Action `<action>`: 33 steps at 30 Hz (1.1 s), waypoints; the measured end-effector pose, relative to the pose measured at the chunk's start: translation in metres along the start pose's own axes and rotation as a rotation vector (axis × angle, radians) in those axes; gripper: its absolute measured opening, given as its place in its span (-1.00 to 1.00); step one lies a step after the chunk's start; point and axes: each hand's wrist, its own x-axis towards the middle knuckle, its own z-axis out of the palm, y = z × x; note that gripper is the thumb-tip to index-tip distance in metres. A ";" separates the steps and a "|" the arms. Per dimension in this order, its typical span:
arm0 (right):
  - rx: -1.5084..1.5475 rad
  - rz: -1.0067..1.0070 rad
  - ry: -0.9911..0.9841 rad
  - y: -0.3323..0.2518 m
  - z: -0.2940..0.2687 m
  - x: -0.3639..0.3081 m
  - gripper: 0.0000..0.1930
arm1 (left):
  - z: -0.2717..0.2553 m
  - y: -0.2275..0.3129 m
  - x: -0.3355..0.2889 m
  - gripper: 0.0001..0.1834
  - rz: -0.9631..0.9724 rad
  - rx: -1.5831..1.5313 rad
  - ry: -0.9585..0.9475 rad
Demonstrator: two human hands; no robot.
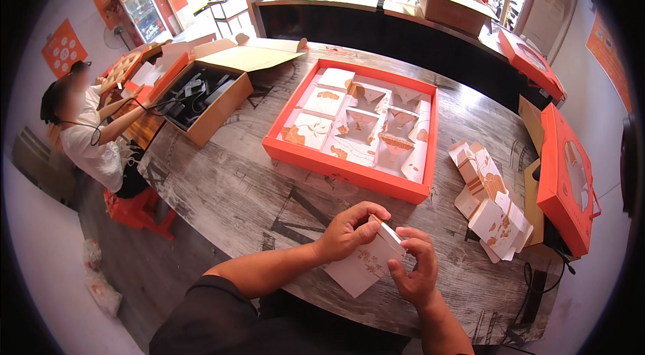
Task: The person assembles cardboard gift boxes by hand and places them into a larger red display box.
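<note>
Near the table's front edge, a small white carton (363, 269) with a brown floral print is between my two hands, partly flattened and tilted. My left hand (346, 232) pinches its upper left edge with thumb and fingers. On the other side, my right hand (418, 266) has bent fingers at the carton's top right edge and its thumb by the printed face. Beyond them stands an orange-rimmed box (349, 172) holding several white printed small boxes (322, 101), some closed and some with open tops.
Loose folded white cartons (494, 214) lie in a pile to the right, beside an orange box with a round window (568, 180). At far left, a cardboard box of black devices and cables (201, 96) sits near two seated people. Behind the table runs a counter (322, 22) with bottles.
</note>
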 end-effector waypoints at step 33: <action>0.553 0.419 0.189 0.012 0.001 -0.007 -0.81 | 0.008 0.015 0.000 -0.42 0.009 0.025 -0.068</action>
